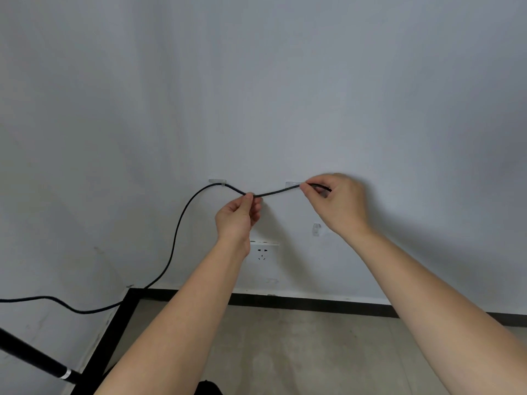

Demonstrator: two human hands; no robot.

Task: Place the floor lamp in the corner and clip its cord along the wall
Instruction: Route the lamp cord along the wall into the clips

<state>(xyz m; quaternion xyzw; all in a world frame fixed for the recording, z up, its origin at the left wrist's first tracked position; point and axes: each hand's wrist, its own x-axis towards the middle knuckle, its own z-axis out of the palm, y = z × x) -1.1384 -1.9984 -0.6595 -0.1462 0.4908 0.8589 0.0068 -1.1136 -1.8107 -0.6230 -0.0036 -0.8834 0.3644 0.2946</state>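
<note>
Clipping the cord [182, 218] along the wall [285, 95] is the step in hand: the thin black braided line already passes through one small clear clip [217, 182] and is being brought to a second clear clip [293, 184] just to the right. The left hand [238, 216] pinches the cord between thumb and fingertips midway between the clips; the right hand [336, 203] pinches its run right beside the second clip. Next, I judge, the cord must be pressed squarely into that clip's slot, with the sag taken up. From the first clip the cord droops in a loose curve toward the floor [285, 352] at the left corner, where the lamp pole [34, 357], smooth, black and round with a silver band, leans in. A white socket [263, 252] and a third clear clip [316, 228] sit lower on the matte wall, above the black skirting [313, 303].
</note>
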